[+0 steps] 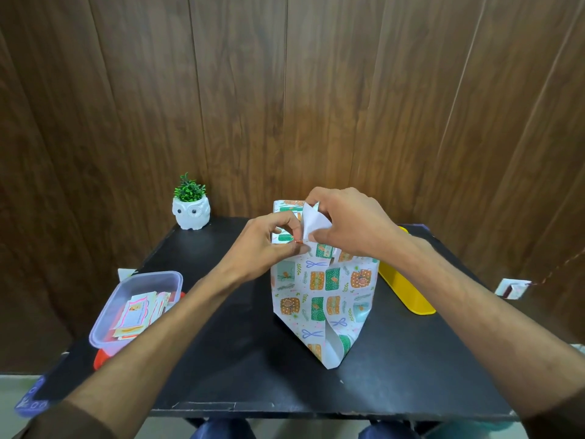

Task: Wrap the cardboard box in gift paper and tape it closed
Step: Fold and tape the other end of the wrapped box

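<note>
Box (pixel 323 289) stands on end in the middle of the frame, on the black table (pixel 221 359), its sides already covered in gift paper (pixel 332 346); no bare cardboard shows. At its top, the left hand's fingertips (pixel 296 245) pinch a fold of the paper between thumb and forefinger, just at the upper front edge. The right hand's fingers (pixel 315 196) curl over a white-backed flap (pixel 313 221) that sticks up from the top, holding it between fingers and thumb. The left hand (pixel 262 245) and right hand (pixel 348 223) nearly touch over the box, forearms reaching in from the lower corners.

The job looks past halfway: the body is wrapped, and the top end is being folded now. The lower end, near the frame's centre bottom, is loose, with a strip of white inside showing. I can make out no tape on the paper, so closing both ends and taping seem left to do.

A yellow tray (pixel 408 289) lies just right of the box, close enough to crowd it when it is turned. A clear tub (pixel 136 308) of paper slips sits at lower left, and an owl pot (pixel 191 213) with a green plant at upper left, both well apart. No tape roll is plainly in view
</note>
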